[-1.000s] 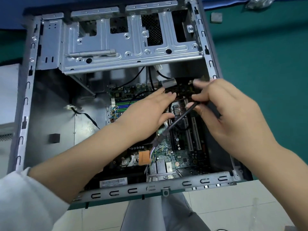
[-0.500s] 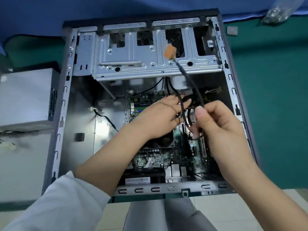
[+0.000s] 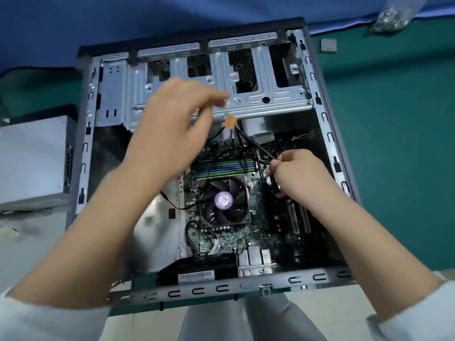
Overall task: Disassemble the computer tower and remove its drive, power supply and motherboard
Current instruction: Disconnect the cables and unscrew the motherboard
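Two hands are inside the computer tower [image 3: 327, 134], and yours on the right, the right hand [image 3: 299, 174], is the one doing the work: its fingers are curled round a black connector [image 3: 273, 184] low over the motherboard [image 3: 261, 217], thumb and forefinger pinching where the black cable [image 3: 258, 146] runs into it, probably so you can wiggle the plug free without bending the board. That cable climbs away to an orange connector [image 3: 230, 122], which hangs loose just under the drive cage [image 3: 246, 104], holding nothing. Your left hand [image 3: 172, 134] is lifted above the memory slots, blurred with motion; its fingers look loosely extended toward the cage edge and I see nothing in them, though the blur makes that a judgement only. Keeping it raised clears the view of the CPU fan [image 3: 224, 203], which sits in the board's middle, with thin leads beside it that appear to be plugged in. The motherboard lies flat on the case floor, not yet out. Outside the case wall, on your left, a grey metal box that looks like the power supply [image 3: 34, 163] rests on the bench, so that part seems done. Far off by the blue cloth lies a clear bag of screws [image 3: 391, 16].
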Demonstrator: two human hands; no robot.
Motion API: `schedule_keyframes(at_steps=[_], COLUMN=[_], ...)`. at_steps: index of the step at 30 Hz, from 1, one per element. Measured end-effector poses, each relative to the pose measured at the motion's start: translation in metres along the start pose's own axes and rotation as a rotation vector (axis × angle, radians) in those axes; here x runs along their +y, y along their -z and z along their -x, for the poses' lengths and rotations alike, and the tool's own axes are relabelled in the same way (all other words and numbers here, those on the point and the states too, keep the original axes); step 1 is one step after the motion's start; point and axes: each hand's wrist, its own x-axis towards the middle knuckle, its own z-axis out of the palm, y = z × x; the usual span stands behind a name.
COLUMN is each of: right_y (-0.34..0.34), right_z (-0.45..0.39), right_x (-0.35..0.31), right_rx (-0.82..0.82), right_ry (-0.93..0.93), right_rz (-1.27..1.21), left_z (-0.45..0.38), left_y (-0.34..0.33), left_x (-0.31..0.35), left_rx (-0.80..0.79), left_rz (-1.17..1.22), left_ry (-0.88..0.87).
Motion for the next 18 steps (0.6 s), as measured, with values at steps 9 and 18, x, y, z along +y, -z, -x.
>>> schedule_keyframes(at_steps=[9,18], right_y=[-0.006,-0.009], right_z=[0.0,-0.02], right_x=[0.012,-0.019], right_rx=[0.053,0.082], right_ry=[-0.077,-0.068], right_rz=[-0.248,-0.458], left_z=[-0.038,-0.034], left_y=[-0.045,-0.046], left_x=[-0.032,-0.021], left_rx=[0.021,0.095], left_rz=[-0.118,-0.098], left_ry=[0.199,0.263])
